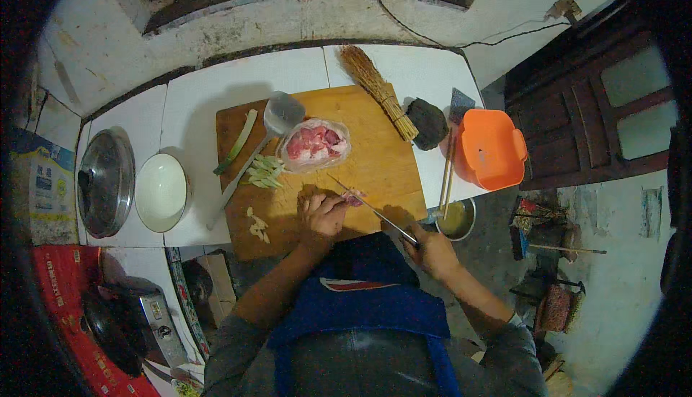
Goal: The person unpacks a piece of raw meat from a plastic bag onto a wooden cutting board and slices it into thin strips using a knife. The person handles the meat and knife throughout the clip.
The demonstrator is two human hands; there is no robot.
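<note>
My right hand [434, 251] grips the handle of a kitchen knife [386, 220], whose blade slants up and left over the wooden cutting board [378, 164]. Under the blade lies a small piece of raw meat [354, 197]. The fingers of my left hand [324, 214] are curled and hold that piece from its left side. Just beyond, a clear plastic bag [319, 162] lies open around chunks of raw meat [314, 143]. Sliced green stalks [265, 171], a leek piece [238, 140] and pale slivers [258, 225] rest on the board's left part.
A metal ladle [284, 113] lies across the board's left side. Left stand a white bowl [161, 193] and a pan lid [106, 183]. A straw brush [378, 91], dark lump [427, 124], chopsticks [447, 173] and orange basin [489, 151] are right. A pot [469, 221] sits lower right.
</note>
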